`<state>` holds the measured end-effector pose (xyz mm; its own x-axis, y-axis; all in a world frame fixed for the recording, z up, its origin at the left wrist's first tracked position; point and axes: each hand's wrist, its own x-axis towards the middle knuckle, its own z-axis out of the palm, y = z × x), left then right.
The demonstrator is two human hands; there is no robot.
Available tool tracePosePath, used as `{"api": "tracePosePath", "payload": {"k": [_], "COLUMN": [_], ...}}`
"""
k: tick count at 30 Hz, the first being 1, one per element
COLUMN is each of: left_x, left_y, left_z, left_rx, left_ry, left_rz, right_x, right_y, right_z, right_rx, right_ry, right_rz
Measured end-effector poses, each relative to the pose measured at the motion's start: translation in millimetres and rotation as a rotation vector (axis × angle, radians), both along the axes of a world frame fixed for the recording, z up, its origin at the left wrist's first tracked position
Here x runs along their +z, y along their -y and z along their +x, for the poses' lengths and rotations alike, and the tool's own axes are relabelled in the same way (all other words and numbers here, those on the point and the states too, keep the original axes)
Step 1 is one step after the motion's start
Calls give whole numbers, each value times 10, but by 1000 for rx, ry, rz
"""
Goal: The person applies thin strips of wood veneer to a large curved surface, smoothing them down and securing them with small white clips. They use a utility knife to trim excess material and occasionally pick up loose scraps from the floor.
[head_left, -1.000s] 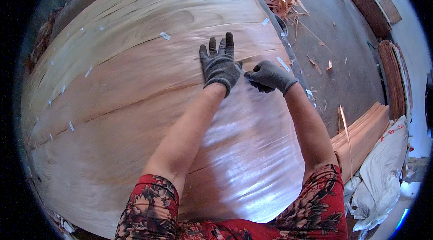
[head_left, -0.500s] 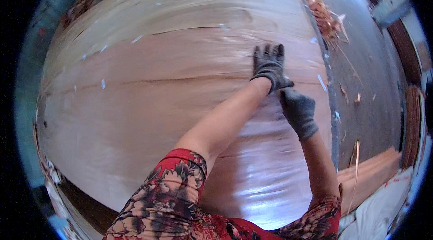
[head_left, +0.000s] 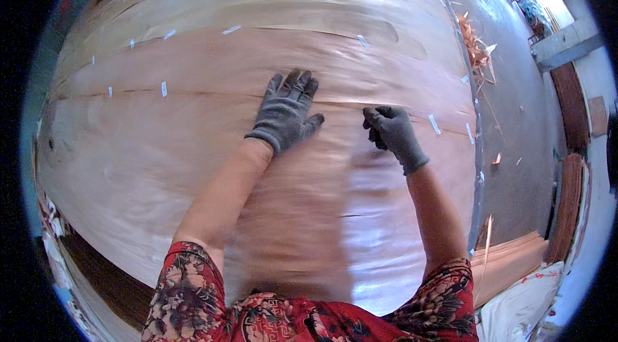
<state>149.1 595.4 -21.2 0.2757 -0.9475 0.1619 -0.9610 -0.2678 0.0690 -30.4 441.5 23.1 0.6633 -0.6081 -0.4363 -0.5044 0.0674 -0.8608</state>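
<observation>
The thin wood sheet [head_left: 141, 155], probably light, flexible and easily split, lies beneath the flat, spread left hand [head_left: 283, 113] and the separate, curled right hand [head_left: 394, 133], contents hidden, and is best supported broadly beside its seam [head_left: 344, 104].

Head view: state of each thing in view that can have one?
Left hand: gloved, open, palm down on the wood sheet
Right hand: gloved, fingers curled; anything held is hidden
Wood sheet: spread out, rippled, seam across it
Tape strip: stuck across the seam
Shavings: heaped loose
Pale wood strips: stacked
White sheeting: crumpled
</observation>
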Motion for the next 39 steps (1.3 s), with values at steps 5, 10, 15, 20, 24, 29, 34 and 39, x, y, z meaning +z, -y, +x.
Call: {"api": "tracePosePath", "payload": {"k": [5,10,15,20,24,29,34,39], "left_x": [-25,-31,-30,-1,-8,-3,-51,56], "left_y": [-36,-32,-22,-13,-21,-21,-62,68], "left_z": [15,3,11,24,23,19,70,-48], "left_rx": [-8,-4,-3,3,-3,-1,14,-24], "left_ry": [-112,-130,-161,-172,-162,-153,-126,-137], "left_rz": [-83,-102,-154,-116,-120,-134,-139,-72], "right_x": [-131,-39,75,233,664,478,208,-48], "right_y": [9,147,308,349,210,231,-84,-59], "right_z": [397,558,455,407,513,282,21,-286], "right_rx": [20,195,466,411,176,188,530,389], "right_ry": [-106,-371,-635,-664,-367,-167,-253,-167], "right_rz": [-118,-202,-368,-384,-158,-461,-1256,-1411]}}
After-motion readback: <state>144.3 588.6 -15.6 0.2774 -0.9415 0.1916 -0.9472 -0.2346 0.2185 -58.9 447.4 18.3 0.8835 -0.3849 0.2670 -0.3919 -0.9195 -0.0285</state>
